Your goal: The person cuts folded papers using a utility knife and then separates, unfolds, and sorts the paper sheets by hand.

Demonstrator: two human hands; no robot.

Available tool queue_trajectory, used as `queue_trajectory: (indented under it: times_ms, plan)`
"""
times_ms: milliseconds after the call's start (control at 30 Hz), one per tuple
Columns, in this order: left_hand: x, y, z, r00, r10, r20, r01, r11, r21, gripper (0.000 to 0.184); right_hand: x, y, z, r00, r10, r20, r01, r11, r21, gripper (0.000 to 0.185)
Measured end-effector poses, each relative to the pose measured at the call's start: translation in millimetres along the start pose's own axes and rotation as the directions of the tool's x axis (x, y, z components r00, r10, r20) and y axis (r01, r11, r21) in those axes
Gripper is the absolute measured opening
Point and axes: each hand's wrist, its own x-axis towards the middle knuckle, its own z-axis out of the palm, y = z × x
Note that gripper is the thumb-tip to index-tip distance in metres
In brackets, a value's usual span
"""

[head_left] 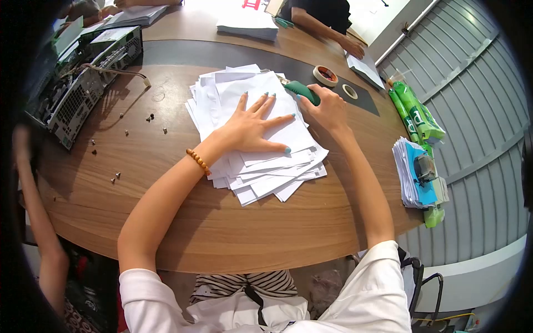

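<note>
A messy stack of white paper sheets [266, 172] lies on the wooden table, its edges fanned out unevenly. My left hand [252, 125] rests flat on top of it, fingers spread. At the stack's upper right corner, my right hand [328, 106] is closed around a green hand tool [302, 91]. The tool's far end reaches the paper's edge; its exact kind is hard to make out, and my fingers cover part of it.
An opened computer case [91, 83] stands at the left, with loose screws [126, 132] near it. Tape rolls [325, 76] lie beyond my right hand. Green packets [416, 114] and a paper pile [408, 172] line the right edge. Other people's arms [41, 211] show at left and back.
</note>
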Motion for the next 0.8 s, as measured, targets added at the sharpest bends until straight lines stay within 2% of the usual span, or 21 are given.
queue_trajectory:
  times_ms: [67,133,233,267,333,400,467,567,600,633,700,767,800]
  plan:
    - [-1.1,0.3,-1.5,1.000,0.007,0.002,-0.007,1.000,-0.005,0.073,11.5,-1.7,3.5,0.999,0.031,0.008,-0.031,0.999,-0.009,0.030]
    - [-0.4,0.7,-2.2,1.000,0.012,0.019,-0.012,1.000,-0.010,0.074,20.8,3.8,10.9,0.979,0.200,-0.032,-0.202,0.978,-0.044,0.032]
    - [1.2,0.1,1.0,1.000,0.013,-0.004,-0.013,1.000,0.005,0.075,17.8,18.3,9.8,0.948,0.303,-0.092,-0.298,0.953,0.060,0.032]
    - [1.1,-0.7,1.4,1.000,0.013,-0.007,-0.013,1.000,0.014,0.075,9.8,22.8,4.3,0.946,0.310,-0.096,-0.304,0.950,0.074,0.032]
    - [1.4,-1.5,2.3,1.000,0.019,-0.012,-0.019,1.000,0.009,0.075,-12.3,44.7,-3.2,0.967,0.221,-0.125,-0.213,0.974,0.075,0.030]
    - [0.3,-1.1,-0.1,0.999,0.031,-0.014,-0.031,0.999,-0.016,0.074,-39.7,73.9,-14.4,0.965,0.214,-0.148,-0.211,0.977,0.041,0.028]
    - [1.1,-0.6,1.9,1.000,0.026,-0.011,-0.026,1.000,-0.016,0.074,-68.2,103.2,-32.7,0.941,0.319,-0.110,-0.327,0.943,-0.059,0.029]
    - [-0.3,0.8,-3.1,1.000,0.022,0.013,-0.022,1.000,-0.022,0.074,-108.2,156.3,-44.1,0.907,0.373,-0.194,-0.400,0.908,-0.125,0.029]
    - [0.3,0.5,-2.2,1.000,0.018,0.008,-0.018,0.999,-0.027,0.074,-118.1,169.3,-49.4,0.877,0.458,-0.145,-0.480,0.850,-0.217,0.030]
    - [1.0,1.9,-3.5,1.000,0.016,0.004,-0.016,0.999,-0.033,0.074,-125.5,175.1,-53.2,0.871,0.466,-0.155,-0.490,0.848,-0.204,0.030]
    - [0.0,5.0,-6.3,1.000,0.009,0.012,-0.009,1.000,-0.019,0.072,-140.1,188.6,-59.4,0.794,0.580,-0.181,-0.607,0.750,-0.262,0.035]
    - [-1.3,7.3,-10.3,1.000,0.010,0.024,-0.010,1.000,-0.004,0.071,-148.4,201.7,-55.7,0.768,0.614,-0.184,-0.639,0.717,-0.279,0.036]
    - [-1.4,6.7,-10.0,1.000,-0.001,0.029,0.002,1.000,-0.031,0.068,-150.0,203.2,-54.7,0.788,0.570,-0.232,-0.615,0.707,-0.350,0.036]
